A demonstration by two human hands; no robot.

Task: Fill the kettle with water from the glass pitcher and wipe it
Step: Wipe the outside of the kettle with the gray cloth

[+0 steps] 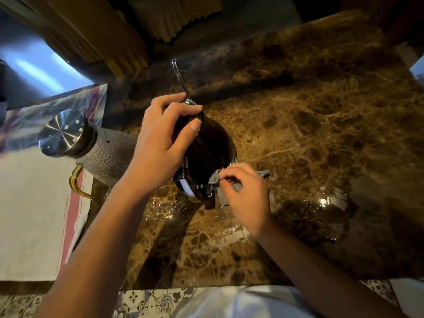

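Observation:
A dark steel kettle with a thin gooseneck spout stands on the brown marble counter. My left hand grips its top from above, covering the lid. My right hand pinches a grey cloth against the kettle's near side, close to the handle. The glass pitcher, with a hammered body, shiny steel lid and amber handle, stands to the left, apart from both hands.
A white towel with red stripes lies under the pitcher at the left. Water gleams on the counter in front of the kettle and at the right. Yellow curtains hang behind. Patterned floor tiles show below the counter edge.

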